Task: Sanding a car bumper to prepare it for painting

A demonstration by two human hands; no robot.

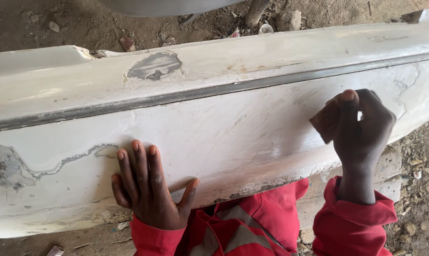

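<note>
Red sleeves [352, 227] with grey reflective strips sit lowest in frame, closest to the camera. Above them a white car bumper [233, 128] lies lengthwise across the view, paint worn through in patches; a grey filler spot [153, 66] shows on its upper face and a dark trim line [214, 91] runs along it. Dirt ground [129, 28] beyond carries stones and scraps; a metal leg [256, 12] stands at the top edge. Rubble [421, 189] lies at right.

Left hand [148, 187]: open, palm flat against the bumper's lower face, fingers spread upward, thumb out to the right. Right hand [361, 128]: raised off the surface, wrist upright, fingers curled, pinching a small brown piece of sandpaper [326, 121] between thumb and fingertips, just in front of the bumper. Nothing lies between either hand and the panel.
</note>
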